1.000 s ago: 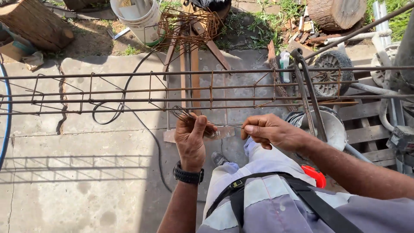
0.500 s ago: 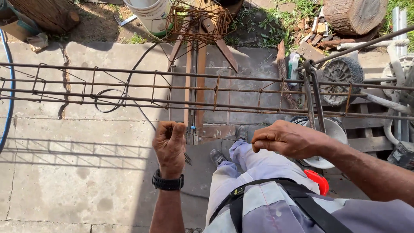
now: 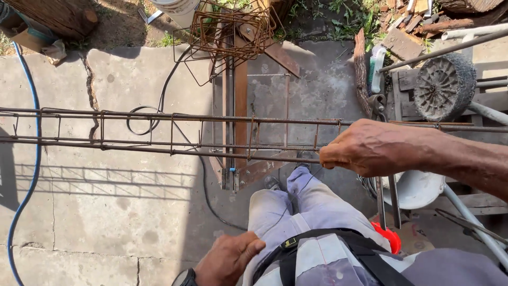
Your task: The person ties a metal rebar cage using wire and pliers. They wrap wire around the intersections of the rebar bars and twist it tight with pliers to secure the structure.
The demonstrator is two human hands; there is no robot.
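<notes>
gripping tight, the right hand (image 3: 370,148) is closed around the near bar of the rebar cage (image 3: 174,132), which runs level across the concrete slab (image 3: 106,201) on a rusty steel stand (image 3: 241,106). left hand (image 3: 227,259) hangs loosely curled and empty by the hip (beside the black harness strap (image 3: 317,241)).

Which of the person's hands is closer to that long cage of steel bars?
Right. The right hand rests on the rebar cage at its near bar; the left hand is well below it, down by the waist.
</notes>
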